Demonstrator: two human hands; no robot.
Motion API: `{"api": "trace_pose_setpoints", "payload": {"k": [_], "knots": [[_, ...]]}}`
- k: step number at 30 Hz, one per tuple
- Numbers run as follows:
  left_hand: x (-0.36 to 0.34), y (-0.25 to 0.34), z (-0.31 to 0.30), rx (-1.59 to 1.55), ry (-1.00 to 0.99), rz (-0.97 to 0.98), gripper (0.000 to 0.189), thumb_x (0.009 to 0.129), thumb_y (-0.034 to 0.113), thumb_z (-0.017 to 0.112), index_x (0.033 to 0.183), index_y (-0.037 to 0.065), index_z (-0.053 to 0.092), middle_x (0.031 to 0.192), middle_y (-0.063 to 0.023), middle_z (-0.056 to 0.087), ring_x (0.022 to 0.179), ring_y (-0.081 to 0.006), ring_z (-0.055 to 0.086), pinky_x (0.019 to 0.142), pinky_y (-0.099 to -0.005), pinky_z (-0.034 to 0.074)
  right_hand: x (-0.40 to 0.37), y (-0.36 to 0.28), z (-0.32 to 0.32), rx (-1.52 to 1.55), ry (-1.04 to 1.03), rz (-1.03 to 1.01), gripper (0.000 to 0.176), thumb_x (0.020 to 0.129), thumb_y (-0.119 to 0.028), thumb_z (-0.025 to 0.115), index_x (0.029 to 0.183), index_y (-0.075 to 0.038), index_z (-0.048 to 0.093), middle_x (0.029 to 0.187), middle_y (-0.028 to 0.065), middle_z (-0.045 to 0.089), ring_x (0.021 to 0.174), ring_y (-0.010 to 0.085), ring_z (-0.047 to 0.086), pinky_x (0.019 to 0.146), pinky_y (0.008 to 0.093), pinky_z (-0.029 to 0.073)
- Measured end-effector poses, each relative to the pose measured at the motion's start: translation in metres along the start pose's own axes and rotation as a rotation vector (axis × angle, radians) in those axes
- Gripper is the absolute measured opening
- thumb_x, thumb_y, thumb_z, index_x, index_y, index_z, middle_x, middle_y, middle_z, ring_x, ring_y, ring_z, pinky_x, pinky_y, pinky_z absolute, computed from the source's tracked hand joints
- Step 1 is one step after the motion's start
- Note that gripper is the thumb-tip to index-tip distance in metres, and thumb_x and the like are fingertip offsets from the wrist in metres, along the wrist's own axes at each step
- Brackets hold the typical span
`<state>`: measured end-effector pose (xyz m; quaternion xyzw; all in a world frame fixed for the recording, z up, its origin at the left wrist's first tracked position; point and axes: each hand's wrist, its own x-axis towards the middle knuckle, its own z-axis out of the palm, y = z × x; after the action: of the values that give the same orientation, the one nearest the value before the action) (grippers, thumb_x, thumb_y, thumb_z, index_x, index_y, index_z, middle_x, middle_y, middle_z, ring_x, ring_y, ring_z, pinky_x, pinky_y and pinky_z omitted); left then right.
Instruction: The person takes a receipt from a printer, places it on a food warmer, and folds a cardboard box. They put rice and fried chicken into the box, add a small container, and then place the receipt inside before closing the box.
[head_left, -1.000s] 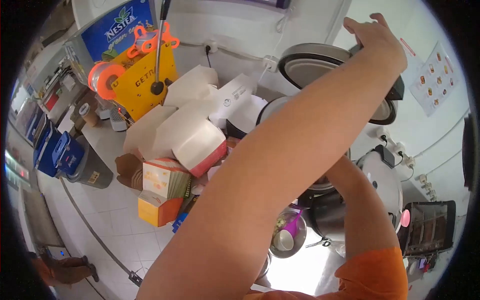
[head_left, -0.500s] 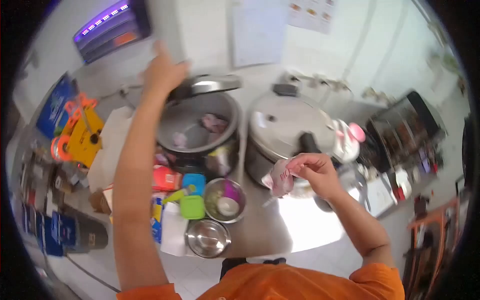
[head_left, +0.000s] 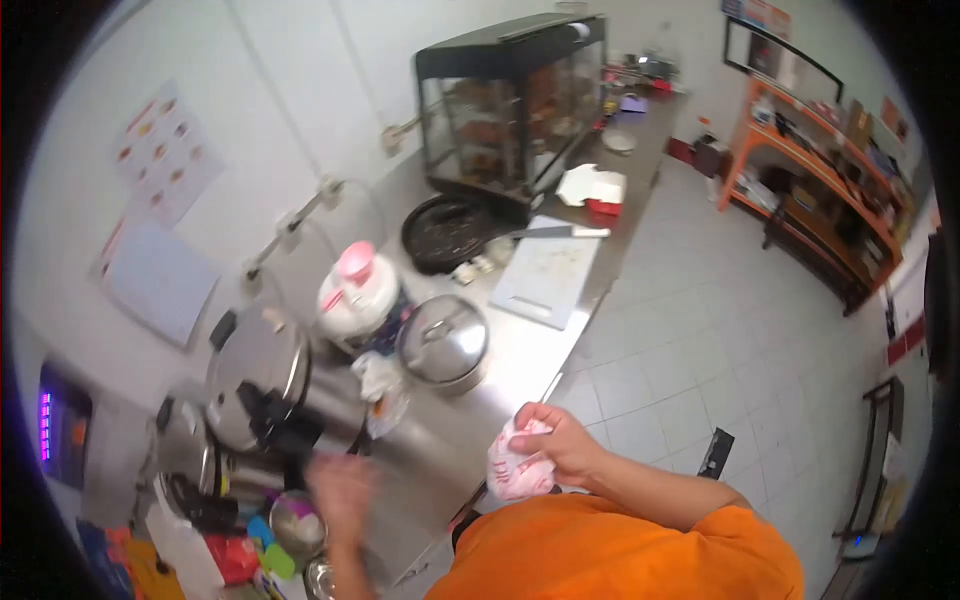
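My right hand (head_left: 562,450) is closed around a crumpled white plastic bag (head_left: 520,468) with reddish print, held in front of my orange shirt at the counter's edge. My left hand (head_left: 343,492) is low over the steel counter and blurred by motion, its fingers smeared. Close to it are a large pressure cooker (head_left: 250,385) with a black handle and a steel bowl (head_left: 297,525) with something purple and white in it. Further left stands a second cooker (head_left: 188,450) with its lid down. A small clear bag (head_left: 384,392) lies beside a lidded steel pot (head_left: 444,340).
Along the counter are a white and pink jug (head_left: 357,295), a black round pan (head_left: 450,233), and a white cutting board (head_left: 545,275) with a knife (head_left: 560,232) across its end. A glass display warmer (head_left: 510,110) stands behind. Orange shelves (head_left: 820,160) are across the tiled floor.
My view has swung right along the counter. The left cooker's lid, raised before, is now down. My left hand has come down from near the lid; the bag stays in my right hand.
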<state>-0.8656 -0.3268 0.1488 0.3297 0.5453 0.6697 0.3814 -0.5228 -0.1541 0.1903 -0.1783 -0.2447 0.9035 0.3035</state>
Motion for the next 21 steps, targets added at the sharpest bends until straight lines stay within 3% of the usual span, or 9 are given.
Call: {"api": "trace_pose_setpoints", "payload": {"k": [1,2,5,8,10,14,16,19,21], "knots": [[-0.011,0.015,0.088,-0.158,-0.29,-0.359,0.072,0.094,0.032,0.064,0.15,0.014,0.022,0.132,-0.0164,0.053,0.118,-0.0322,0.059,0.094,-0.0442,0.053,-0.004,-0.002,-0.009,-0.037,0.075,-0.04,0.02,0.085,0.005,0.071,0.099,-0.006,0.061,0.098,0.0078,0.066,0.092,0.0178,0.067,0.081,0.0331,0.058],[-0.019,-0.003,0.147,-0.276,-0.349,-0.446,0.08,0.093,0.029,0.069,0.152,0.012,0.018,0.137,-0.0174,0.051,0.117,-0.0319,0.06,0.094,-0.0424,0.053,-0.007,-0.004,-0.017,-0.072,0.157,-0.077,0.022,0.084,0.008,0.069,0.099,-0.006,0.061,0.098,0.0086,0.066,0.094,0.0179,0.067,0.081,0.0333,0.058],[0.002,-0.022,0.243,-0.219,-0.654,-0.319,0.078,0.093,0.028,0.07,0.151,0.007,0.023,0.13,-0.0145,0.058,0.112,-0.027,0.063,0.092,-0.045,0.055,-0.018,-0.025,-0.041,-0.205,0.184,-0.264,0.033,0.087,0.005,0.068,0.117,-0.003,0.055,0.102,0.0092,0.065,0.098,0.018,0.067,0.086,0.032,0.057],[0.037,-0.063,0.28,-0.034,-0.635,-0.467,0.073,0.086,0.008,0.077,0.145,0.001,0.035,0.129,-0.0143,0.059,0.117,-0.0249,0.059,0.1,-0.0394,0.05,-0.023,-0.06,-0.073,-0.33,0.237,-0.424,0.046,0.089,0.001,0.069,0.129,-0.001,0.047,0.105,0.0096,0.067,0.102,0.0175,0.067,0.087,0.0313,0.055],[0.055,-0.095,0.293,-0.057,-0.72,-0.448,0.057,0.087,-0.001,0.071,0.138,0.0,0.046,0.124,-0.0126,0.061,0.119,-0.0226,0.058,0.101,-0.0379,0.049,-0.028,-0.082,-0.093,-0.721,0.361,-0.563,0.045,0.088,-0.001,0.07,0.128,-0.001,0.049,0.104,0.0095,0.071,0.1,0.0146,0.067,0.085,0.0298,0.054],[0.085,-0.104,0.363,-0.134,-0.841,-0.487,0.051,0.086,-0.008,0.068,0.134,0.0,0.051,0.126,-0.0112,0.06,0.119,-0.0214,0.058,0.102,-0.0363,0.047,-0.031,-0.138,-0.126,-1.084,0.573,-0.576,0.022,0.087,-0.009,0.072,0.108,-0.002,0.067,0.098,0.0095,0.074,0.089,0.0197,0.07,0.084,0.0311,0.052],[0.109,-0.124,0.4,-0.028,-0.856,-0.482,0.045,0.088,-0.007,0.063,0.131,0.001,0.053,0.123,-0.0114,0.062,0.113,-0.0232,0.063,0.096,-0.0377,0.054,-0.027,-0.162,-0.157,-1.143,0.627,-0.662,0.017,0.085,-0.007,0.072,0.102,-0.005,0.071,0.093,0.0085,0.073,0.086,0.0246,0.069,0.085,0.0335,0.051],[0.153,-0.146,0.467,-0.085,-0.744,-0.717,0.034,0.092,-0.003,0.054,0.126,0.002,0.056,0.112,-0.0135,0.067,0.092,-0.0264,0.072,0.073,-0.0401,0.065,-0.021,-0.204,-0.204,-1.555,0.285,-0.93,0.024,0.082,-0.002,0.069,0.106,-0.006,0.069,0.096,0.0067,0.069,0.089,0.0254,0.065,0.088,0.0374,0.049],[0.176,-0.141,0.512,-0.081,-0.787,-0.829,0.034,0.092,-0.003,0.052,0.126,0.001,0.056,0.112,-0.0142,0.066,0.093,-0.0268,0.072,0.074,-0.0399,0.065,-0.022,-0.232,-0.224,-1.614,0.343,-0.909,0.024,0.084,-0.004,0.07,0.107,-0.005,0.069,0.1,0.0071,0.069,0.092,0.0256,0.065,0.088,0.0381,0.049]]}}
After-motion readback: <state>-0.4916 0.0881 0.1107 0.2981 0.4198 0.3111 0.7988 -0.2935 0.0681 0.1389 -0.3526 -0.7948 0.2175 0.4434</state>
